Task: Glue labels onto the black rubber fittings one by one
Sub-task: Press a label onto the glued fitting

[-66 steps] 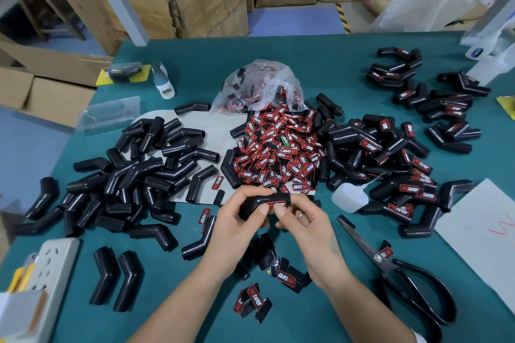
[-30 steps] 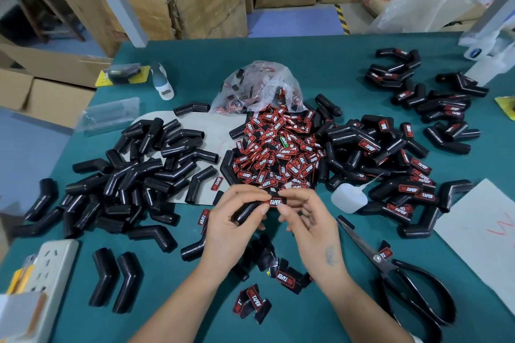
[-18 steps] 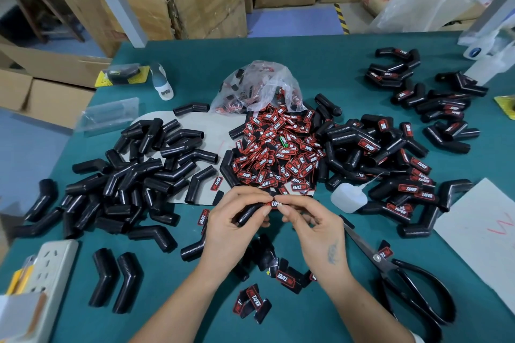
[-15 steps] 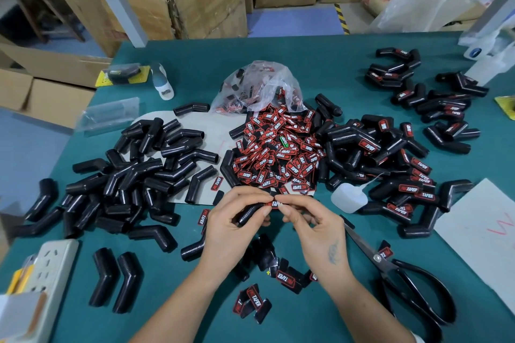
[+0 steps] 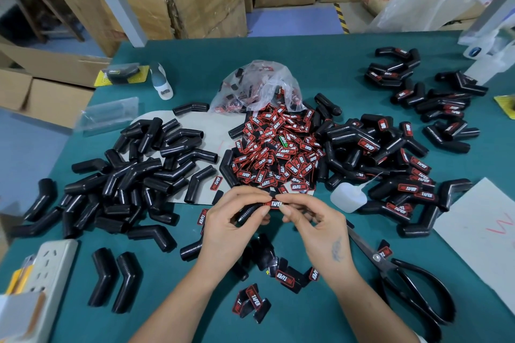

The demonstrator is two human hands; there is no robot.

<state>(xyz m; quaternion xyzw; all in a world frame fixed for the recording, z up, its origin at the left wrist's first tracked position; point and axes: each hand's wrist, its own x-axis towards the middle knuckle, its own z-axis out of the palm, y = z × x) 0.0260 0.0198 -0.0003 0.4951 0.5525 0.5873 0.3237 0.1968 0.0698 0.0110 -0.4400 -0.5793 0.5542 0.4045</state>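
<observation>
- Fitting (image 5: 249, 211) gripped in left hand (image 5: 231, 224) above table (image 5: 320, 69), right hand (image 5: 312, 224) pinching label (image 5: 274, 204) onto it.
- Bare table only near front edge, between label pile (image 5: 276, 153) and scissors (image 5: 412, 284).
- Fitting's near end hidden by fingers.

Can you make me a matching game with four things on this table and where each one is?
Things:
1. scissors
2. glue bottle
3. power strip
4. red label

Places:
A. near left edge of the table
B. pinched on a black fitting between the left hand and right hand
C. lying near the right forearm
D. lying just right of the red label pile

Pairs: 1-C, 2-D, 3-A, 4-B
</observation>
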